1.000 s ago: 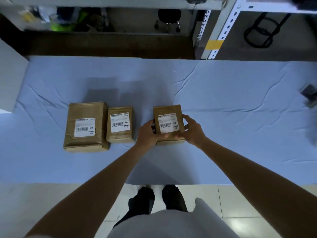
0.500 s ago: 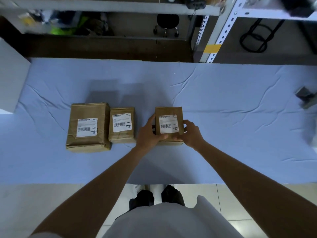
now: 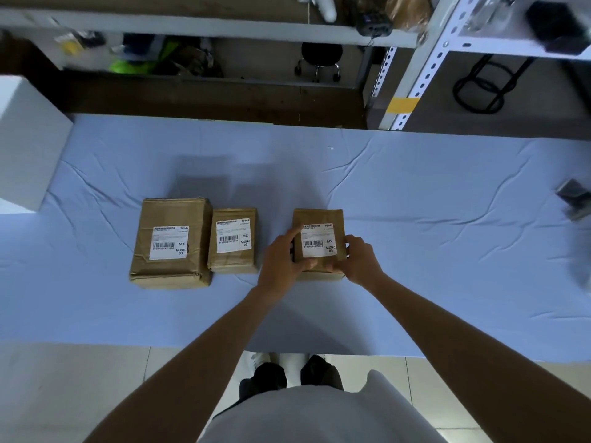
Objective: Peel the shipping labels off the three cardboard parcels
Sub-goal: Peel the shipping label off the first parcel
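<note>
The small brown cardboard parcel (image 3: 319,217) lies flat near the middle of the tabletop (image 3: 431,282). A white printed shipping label (image 3: 319,240) is stuck across its top face, with the barcode and black lettering turned toward you.

Your left hand (image 3: 281,260) grasps the parcel from its 8 o'clock side. The thumb rests on the near part of the top face, and the index finger reaches up to touch the label's corner at 10 o'clock. Your right hand (image 3: 359,260) clasps the corner at 4 o'clock, fingers curled against the right edge. The label edges you can see lie flat on the cardboard.

At the parcel's 9 o'clock, across a gap, sits a second small brown parcel (image 3: 232,263) with creased wrapping and a white barcode label (image 3: 234,235). Just beside that, further toward 9 o'clock, is a larger, thicker brown parcel (image 3: 169,273) with taped, wrinkled sides and another white barcode sticker (image 3: 169,243).

A wrinkled pale blue cloth (image 3: 415,193) covers the tabletop. A plain white block (image 3: 25,139) stands at 10 o'clock, and a blurred grey object (image 3: 575,198) lies at 3 o'clock. A perforated metal shelf upright (image 3: 425,65) rises at 1 o'clock, beyond the far edge.
</note>
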Tool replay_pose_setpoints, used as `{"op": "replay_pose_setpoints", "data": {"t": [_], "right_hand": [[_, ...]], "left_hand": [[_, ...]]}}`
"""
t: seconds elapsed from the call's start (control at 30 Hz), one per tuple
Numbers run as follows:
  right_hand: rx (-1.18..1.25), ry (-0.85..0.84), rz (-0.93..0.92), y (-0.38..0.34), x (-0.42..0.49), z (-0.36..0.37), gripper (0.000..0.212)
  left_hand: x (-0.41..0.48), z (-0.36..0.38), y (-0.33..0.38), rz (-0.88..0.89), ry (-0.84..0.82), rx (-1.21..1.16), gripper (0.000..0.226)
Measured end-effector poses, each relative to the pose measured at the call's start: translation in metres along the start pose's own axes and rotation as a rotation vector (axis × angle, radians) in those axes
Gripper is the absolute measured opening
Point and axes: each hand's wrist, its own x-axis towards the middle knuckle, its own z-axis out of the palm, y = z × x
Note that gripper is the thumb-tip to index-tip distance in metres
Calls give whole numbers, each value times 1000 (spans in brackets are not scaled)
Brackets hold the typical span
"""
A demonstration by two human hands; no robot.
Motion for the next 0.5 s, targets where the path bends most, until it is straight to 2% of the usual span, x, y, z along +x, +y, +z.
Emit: {"op": "replay_pose_setpoints", "data": {"t": [0.3,0.5], "right_hand": [[20,3,-5,1,1,1,50],[32,7,-8,4,2,2,51]], "left_hand": [[0,8,-6,-12,55,16,69],[1,9,-8,-46,45,-38,85]]}}
